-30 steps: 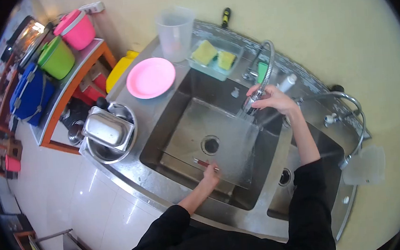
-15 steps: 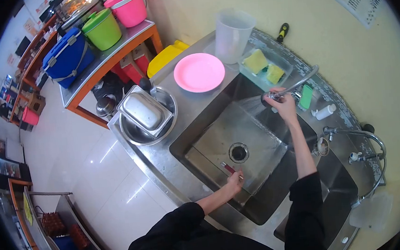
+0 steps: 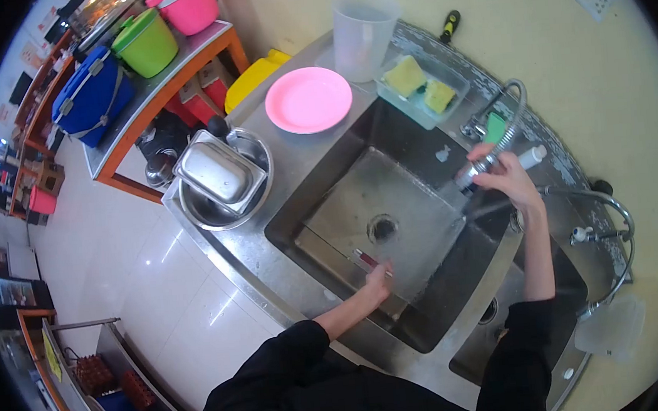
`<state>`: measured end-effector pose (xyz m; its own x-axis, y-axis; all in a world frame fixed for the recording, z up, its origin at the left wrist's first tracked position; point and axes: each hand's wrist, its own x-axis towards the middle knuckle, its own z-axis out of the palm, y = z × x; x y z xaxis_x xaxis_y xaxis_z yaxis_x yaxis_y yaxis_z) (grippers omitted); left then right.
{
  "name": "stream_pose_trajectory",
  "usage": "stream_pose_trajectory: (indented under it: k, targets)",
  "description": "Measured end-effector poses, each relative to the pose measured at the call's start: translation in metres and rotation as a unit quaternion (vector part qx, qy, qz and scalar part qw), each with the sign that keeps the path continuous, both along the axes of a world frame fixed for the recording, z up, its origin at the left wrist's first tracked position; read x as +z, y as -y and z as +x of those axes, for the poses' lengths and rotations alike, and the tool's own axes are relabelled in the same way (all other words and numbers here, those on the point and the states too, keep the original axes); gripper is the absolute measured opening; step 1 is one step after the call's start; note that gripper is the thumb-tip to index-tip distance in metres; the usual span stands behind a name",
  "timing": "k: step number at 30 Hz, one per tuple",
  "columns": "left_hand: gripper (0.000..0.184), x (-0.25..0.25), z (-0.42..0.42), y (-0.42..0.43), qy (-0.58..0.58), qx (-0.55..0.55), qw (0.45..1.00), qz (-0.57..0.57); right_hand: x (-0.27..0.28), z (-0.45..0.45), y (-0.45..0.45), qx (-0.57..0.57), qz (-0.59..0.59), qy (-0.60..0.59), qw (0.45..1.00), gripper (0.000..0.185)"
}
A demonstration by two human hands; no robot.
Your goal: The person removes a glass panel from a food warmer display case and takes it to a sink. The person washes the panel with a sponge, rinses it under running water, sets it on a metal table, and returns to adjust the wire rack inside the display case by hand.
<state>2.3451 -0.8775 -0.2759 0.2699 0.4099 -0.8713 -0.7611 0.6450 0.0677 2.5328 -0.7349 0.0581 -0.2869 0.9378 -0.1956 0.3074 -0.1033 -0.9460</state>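
Note:
My left hand (image 3: pixel 379 280) is closed around a thin dark-red handled tool (image 3: pixel 366 259) low over the large steel sink (image 3: pixel 336 197), near its front wall. The far end of the tool is too small to make out. At the back right of that sink, my right hand (image 3: pixel 506 180) grips the spray head (image 3: pixel 472 172) on its coiled metal hose, with water spraying from it. The drain (image 3: pixel 383 229) lies just beyond my left hand.
A pink plate (image 3: pixel 308 100), a clear pitcher (image 3: pixel 362 40) and a tub with yellow sponges (image 3: pixel 405 76) stand behind the sink. Metal bowls and a lidded pan (image 3: pixel 218 170) sit left. A second faucet (image 3: pixel 607 207) rises at right, beside a smaller basin.
The view has shifted back and forth. My right hand has swung the spray head rightward from the sink's back corner since half a second ago. My left hand still holds the red tool.

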Motion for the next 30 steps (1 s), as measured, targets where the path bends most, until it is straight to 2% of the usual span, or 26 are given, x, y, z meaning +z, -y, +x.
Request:
stream_pose_trajectory:
  k: [3,6,9,13,15,16,17,18,21,24,27,30]
  targets:
    - [0.023,-0.010,0.006,0.003,-0.045,0.069,0.996,0.017,-0.010,-0.017,-0.006,-0.043,0.003,-0.023,0.999,0.033]
    - [0.028,-0.021,0.002,0.000,-0.014,0.051,0.998,-0.033,-0.010,-0.001,-0.004,-0.001,0.005,-0.024,1.000,0.032]
    - [0.032,0.010,-0.006,-0.002,0.052,0.018,0.998,0.016,-0.010,0.028,-0.002,0.070,0.019,-0.002,0.997,0.032]
    - [0.056,0.028,-0.004,-0.003,0.011,0.041,0.999,-0.002,-0.041,0.054,-0.008,0.071,0.060,0.060,0.994,0.034]
    - [0.069,0.035,-0.007,-0.005,0.005,0.035,0.999,0.006,-0.071,0.060,-0.012,0.005,0.135,0.090,0.987,0.037]
    - [0.083,0.025,-0.012,-0.005,0.030,0.004,0.999,0.026,-0.087,0.061,-0.016,-0.027,0.172,0.105,0.979,0.039]
    - [0.082,0.027,-0.013,-0.006,0.020,0.003,0.999,0.026,-0.105,0.060,-0.022,-0.043,0.284,0.174,0.942,0.041]
    - [0.082,0.030,-0.012,-0.006,0.011,0.003,1.000,0.025,-0.101,0.048,-0.019,-0.065,0.269,0.183,0.944,0.042]
    - [0.079,0.031,-0.010,-0.006,0.007,0.004,1.000,0.028,-0.099,0.022,-0.016,-0.091,0.197,0.076,0.973,0.043]
    - [0.075,0.036,-0.015,-0.009,-0.014,-0.031,0.999,0.034,-0.061,0.016,0.005,-0.063,0.069,-0.029,0.995,0.048]
    - [0.066,0.036,-0.016,-0.013,-0.014,-0.042,0.999,0.014,-0.049,0.028,0.021,-0.054,0.040,-0.052,0.996,0.068]
    - [0.051,0.078,-0.010,-0.026,-0.051,-0.062,0.997,0.000,-0.086,0.022,0.050,-0.125,0.214,0.077,0.966,0.094]
